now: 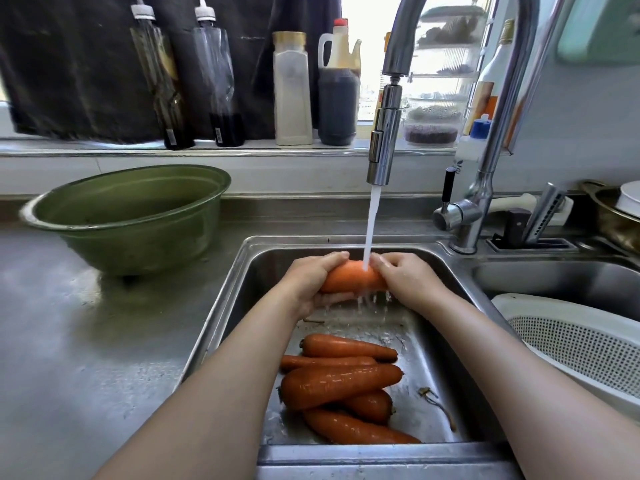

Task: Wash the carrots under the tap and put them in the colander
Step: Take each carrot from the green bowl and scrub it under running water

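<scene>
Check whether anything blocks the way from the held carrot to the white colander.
Nothing visible does. The left hand and right hand hold the carrot; the colander sits to its right, past only the low ridge between basins.

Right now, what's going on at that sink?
A person holds one orange carrot by its ends, left hand and right hand, under water running from the chrome tap. Five more carrots lie piled in the stainless steel sink, nearer the person. The white perforated plastic colander sits in the basin to the right; no carrot shows in the part in view.
</scene>
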`<state>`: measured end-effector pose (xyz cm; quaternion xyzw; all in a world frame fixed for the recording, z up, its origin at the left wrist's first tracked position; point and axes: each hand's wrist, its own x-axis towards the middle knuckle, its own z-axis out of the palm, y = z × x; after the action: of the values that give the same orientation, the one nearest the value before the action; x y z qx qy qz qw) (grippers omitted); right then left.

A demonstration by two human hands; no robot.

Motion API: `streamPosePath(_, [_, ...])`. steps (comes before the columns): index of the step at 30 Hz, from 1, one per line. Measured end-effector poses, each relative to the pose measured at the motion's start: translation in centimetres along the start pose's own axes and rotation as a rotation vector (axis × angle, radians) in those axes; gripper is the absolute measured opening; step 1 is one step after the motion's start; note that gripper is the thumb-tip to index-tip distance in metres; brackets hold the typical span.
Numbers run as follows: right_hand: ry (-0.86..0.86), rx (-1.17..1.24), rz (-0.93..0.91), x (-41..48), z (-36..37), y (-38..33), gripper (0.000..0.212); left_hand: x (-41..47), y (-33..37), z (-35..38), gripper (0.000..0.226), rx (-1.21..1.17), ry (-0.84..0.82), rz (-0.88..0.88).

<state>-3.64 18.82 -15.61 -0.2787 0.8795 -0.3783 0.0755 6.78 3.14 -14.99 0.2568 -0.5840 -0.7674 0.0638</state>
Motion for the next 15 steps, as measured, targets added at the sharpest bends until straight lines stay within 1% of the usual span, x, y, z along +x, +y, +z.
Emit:
streamPosePath(1, [-0.091,0.043,-0.014,-0.2,0.1,0.2,0.038,0.1,-0.1,-0.3,0.035,0.016,0.018,0.001])
streamPosePath(2, [-0.162,0.068,-0.023,-0.4,0.2,0.3,0.042,0.2,-0.1,-0.6,0.036,0.029,0.027,0.001])
streamPosePath(3, [-0.198,0.071,-0.022,-0.7,0.4,0.4,0.051,0.3,-0.1,-0.8,0.036,0.031,0.032,0.003])
streamPosePath(5, [-0.162,0.08,-0.001,-0.8,0.8,0.4,0.074,0.3,-0.1,-1.2,0.034,0.037,0.033,0.013])
streamPosePath(6, [-0.123,0.092,0.003,-0.7,1.0,0.3,0.076,0.3,0.0,-1.3,0.033,0.043,0.025,0.025])
streamPosePath(7, [-0.072,0.095,0.002,-0.6,1.1,0.2,0.069,0.3,0.0,-1.3,0.031,0.052,0.009,0.04])
streamPosePath(9, [0.055,0.086,0.023,-0.4,1.0,-0.3,0.047,0.0,0.0,-0.9,0.026,0.081,-0.025,0.072])
streamPosePath(10, [0.108,0.077,0.036,-0.4,1.0,-0.5,0.044,-0.1,-0.1,-0.6,0.024,0.088,-0.031,0.083])
streamPosePath(11, [0.142,0.065,0.041,-0.5,0.9,-0.6,0.047,-0.2,-0.1,-0.4,0.024,0.09,-0.031,0.089])
streamPosePath(12, [0.144,0.065,0.041,-0.5,0.8,-0.6,0.049,-0.3,-0.1,-0.3,0.025,0.095,-0.03,0.093])
streamPosePath(13, [0.112,0.082,0.036,-0.5,0.7,-0.5,0.049,-0.2,-0.2,-0.3,0.027,0.111,-0.018,0.097])
streamPosePath(15, [-0.019,0.133,0.005,-0.7,0.5,-0.2,0.043,-0.2,-0.3,-0.8,0.031,0.144,0.023,0.103])
